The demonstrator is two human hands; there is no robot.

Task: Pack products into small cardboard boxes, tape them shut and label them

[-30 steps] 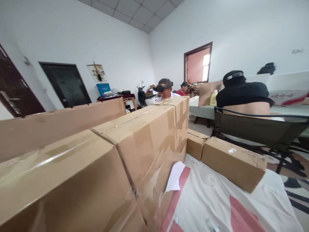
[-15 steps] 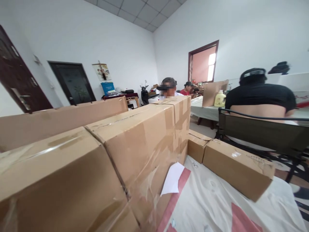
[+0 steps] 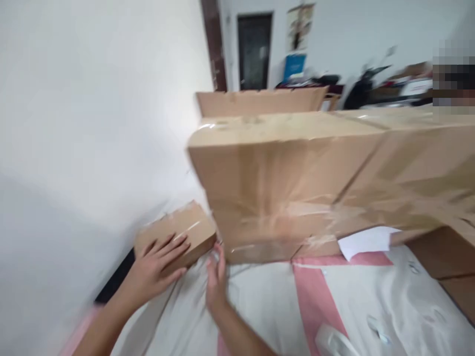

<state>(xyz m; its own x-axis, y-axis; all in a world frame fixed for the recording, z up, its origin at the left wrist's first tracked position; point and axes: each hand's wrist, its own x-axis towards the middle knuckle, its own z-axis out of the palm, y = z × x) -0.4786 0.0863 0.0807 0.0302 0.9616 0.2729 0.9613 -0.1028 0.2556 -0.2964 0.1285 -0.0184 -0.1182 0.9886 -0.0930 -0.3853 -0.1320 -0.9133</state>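
A small cardboard box [image 3: 181, 222] lies in the corner by the white wall, left of the tall stacked boxes. My left hand [image 3: 156, 269] rests on it with fingers spread over its top and near edge. My right hand [image 3: 216, 277] is at the box's right corner, beside the foot of the tall stack. Its fingers point upward, and nothing shows in them. A large taped cardboard box [image 3: 274, 173] stands upright just right of my hands. Motion blurs part of the view.
A white cloth with pink patches [image 3: 260, 291] covers the surface. On it are a torn white paper [image 3: 365, 242], bits of clear tape [image 3: 378, 329] and a white object [image 3: 334, 341]. Another cardboard box [image 3: 445, 257] sits at right. A person is partly visible far right.
My view has swung left and down, from the room to the wall corner. Both my hands have come into view, the left one on the small box.
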